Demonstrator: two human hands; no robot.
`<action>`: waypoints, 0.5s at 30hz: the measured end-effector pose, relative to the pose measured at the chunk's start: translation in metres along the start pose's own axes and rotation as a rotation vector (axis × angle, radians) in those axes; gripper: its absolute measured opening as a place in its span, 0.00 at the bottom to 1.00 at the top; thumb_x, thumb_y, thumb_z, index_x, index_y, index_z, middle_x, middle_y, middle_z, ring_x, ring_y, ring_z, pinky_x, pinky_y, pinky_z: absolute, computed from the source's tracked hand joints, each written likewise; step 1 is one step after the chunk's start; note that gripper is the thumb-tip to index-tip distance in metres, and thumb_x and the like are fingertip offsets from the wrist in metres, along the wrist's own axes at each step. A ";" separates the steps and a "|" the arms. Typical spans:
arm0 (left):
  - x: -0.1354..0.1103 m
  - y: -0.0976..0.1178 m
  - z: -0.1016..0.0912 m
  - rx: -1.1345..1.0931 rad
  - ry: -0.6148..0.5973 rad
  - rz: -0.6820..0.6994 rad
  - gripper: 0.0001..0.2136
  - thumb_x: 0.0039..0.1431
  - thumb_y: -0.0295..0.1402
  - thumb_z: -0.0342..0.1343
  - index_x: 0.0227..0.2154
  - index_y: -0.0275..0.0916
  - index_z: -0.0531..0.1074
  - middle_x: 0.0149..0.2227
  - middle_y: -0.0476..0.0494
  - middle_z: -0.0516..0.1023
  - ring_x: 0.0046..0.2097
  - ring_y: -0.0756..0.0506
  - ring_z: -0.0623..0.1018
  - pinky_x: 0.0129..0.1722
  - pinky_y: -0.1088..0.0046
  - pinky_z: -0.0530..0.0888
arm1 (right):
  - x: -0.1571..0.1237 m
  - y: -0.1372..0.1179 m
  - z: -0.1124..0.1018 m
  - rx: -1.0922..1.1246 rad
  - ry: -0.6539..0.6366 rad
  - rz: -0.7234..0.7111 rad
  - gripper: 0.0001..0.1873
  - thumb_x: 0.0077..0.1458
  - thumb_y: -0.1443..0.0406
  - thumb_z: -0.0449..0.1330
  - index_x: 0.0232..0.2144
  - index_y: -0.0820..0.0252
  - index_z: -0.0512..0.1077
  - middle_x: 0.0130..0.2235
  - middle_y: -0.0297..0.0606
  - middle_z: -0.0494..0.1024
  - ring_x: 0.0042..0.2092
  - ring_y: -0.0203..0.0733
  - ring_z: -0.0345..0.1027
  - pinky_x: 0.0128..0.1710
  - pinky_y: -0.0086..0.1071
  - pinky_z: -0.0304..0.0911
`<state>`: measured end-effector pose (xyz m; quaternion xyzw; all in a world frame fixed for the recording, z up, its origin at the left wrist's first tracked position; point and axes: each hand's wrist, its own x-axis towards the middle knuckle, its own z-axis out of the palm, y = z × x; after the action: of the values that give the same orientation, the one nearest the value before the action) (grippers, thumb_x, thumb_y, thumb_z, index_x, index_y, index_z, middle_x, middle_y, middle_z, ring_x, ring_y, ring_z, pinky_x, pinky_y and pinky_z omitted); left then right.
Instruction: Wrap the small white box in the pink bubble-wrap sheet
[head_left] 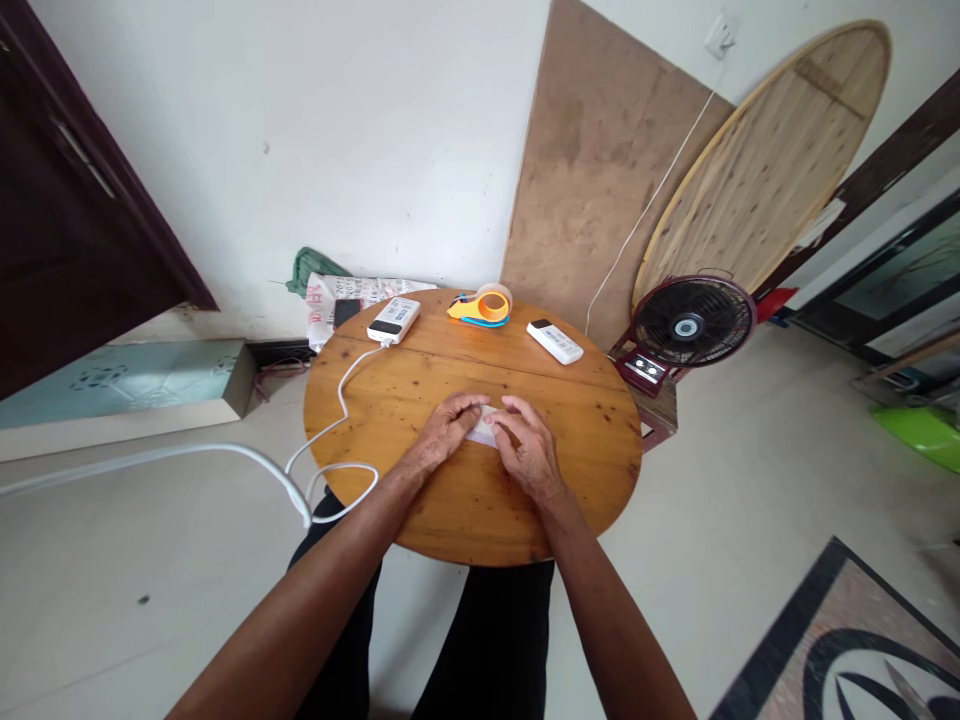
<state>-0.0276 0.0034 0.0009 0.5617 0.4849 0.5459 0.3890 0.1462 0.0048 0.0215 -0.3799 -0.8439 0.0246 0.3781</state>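
Note:
Between my two hands lies a small white paper-like piece [482, 428] with a faint lilac tint on its near edge, flat on the round wooden table [450, 500]. My left hand [450, 428] is closed on its left side, thumb along the edge and fingers reaching toward the far side. On the right side, my right hand [527, 440] has bent fingers and thumb on the same piece. The fingers partly hide it, so I cannot make out exactly what it is.
Toward the table's far edge are a white power bank [394, 319] with a white cable [343, 390], an orange tape dispenser [481, 305] and a second white power bank [555, 341]. A dark fan [686, 327] stands at the right. Behind, boards [600, 150] lean on the wall.

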 end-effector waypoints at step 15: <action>-0.001 0.000 0.002 0.054 0.005 0.042 0.14 0.53 0.38 0.59 0.40 0.37 0.77 0.36 0.44 0.75 0.36 0.48 0.73 0.39 0.71 0.70 | 0.000 0.000 -0.002 0.077 0.029 0.025 0.12 0.56 0.68 0.53 0.40 0.58 0.74 0.52 0.44 0.72 0.53 0.46 0.67 0.55 0.40 0.62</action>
<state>-0.0261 0.0028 0.0001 0.5806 0.4887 0.5421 0.3609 0.1471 0.0045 0.0230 -0.3756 -0.8321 0.0564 0.4042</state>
